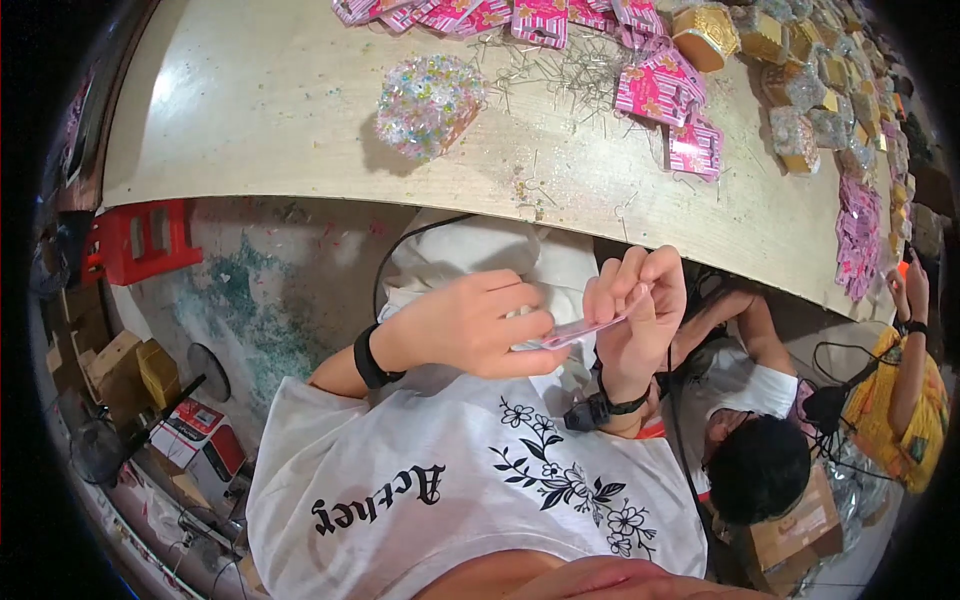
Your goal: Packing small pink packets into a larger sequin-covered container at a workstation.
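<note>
Both hands are working one flat pink card below the counter edge.

The left hand [470, 325] is pinching the near end of the pink card [578, 330], and the right hand [638, 315] is closing its grip on the far end, fingers curled. On the counter [260, 120], finished-looking pink packets [660, 92] and gold boxes [705, 35] are piling up beside loose wire pins [570, 70]; this piece is looking unfinished.

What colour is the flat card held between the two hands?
The flat card is pink, seen edge-on in the head view.
</note>
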Motion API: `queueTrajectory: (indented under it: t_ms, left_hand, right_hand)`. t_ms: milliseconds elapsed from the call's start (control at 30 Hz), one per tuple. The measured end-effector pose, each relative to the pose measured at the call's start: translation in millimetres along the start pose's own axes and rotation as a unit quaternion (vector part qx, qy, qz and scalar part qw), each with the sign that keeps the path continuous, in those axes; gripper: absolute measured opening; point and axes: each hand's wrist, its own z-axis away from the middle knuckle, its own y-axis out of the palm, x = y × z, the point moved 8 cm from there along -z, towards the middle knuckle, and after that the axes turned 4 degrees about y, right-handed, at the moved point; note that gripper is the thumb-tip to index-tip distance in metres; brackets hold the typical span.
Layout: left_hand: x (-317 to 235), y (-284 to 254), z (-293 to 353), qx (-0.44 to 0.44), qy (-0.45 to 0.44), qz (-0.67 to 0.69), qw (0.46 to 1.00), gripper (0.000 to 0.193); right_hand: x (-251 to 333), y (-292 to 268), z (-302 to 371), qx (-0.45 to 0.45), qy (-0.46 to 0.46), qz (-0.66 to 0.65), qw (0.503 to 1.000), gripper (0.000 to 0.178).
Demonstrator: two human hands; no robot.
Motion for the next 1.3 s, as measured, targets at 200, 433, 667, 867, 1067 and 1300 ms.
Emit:
queueTrajectory:
  t_ms: [200,433,667,867,1067,1300]
  left_hand:
    - [-8,-23,15,-0.006,-0.002,0.088,0.996,0.028]
    - [10,-24,8,-0.024,-0.061,0.014,0.998,0.047]
    - [14,-27,14,0.018,-0.063,-0.032,0.997,0.050]
    - [19,-32,13,0.043,-0.085,-0.006,0.995,0.035]
    - [20,-30,19,0.051,-0.069,-0.004,0.996,0.020]
    - [17,-31,20,0.057,-0.056,-0.007,0.997,0.014]
  right_hand:
    - [0,16,10,0.075,0.073,0.266,0.958,0.011]
    - [-16,26,12,0.178,0.081,0.386,0.902,0.008]
    - [-16,33,7,0.169,0.073,0.494,0.850,0.006]
    - [-22,35,6,0.186,0.057,0.537,0.821,0.014]
    - [-25,36,8,0.178,0.047,0.544,0.819,0.017]
    - [-24,44,8,0.189,-0.002,0.554,0.811,0.019]
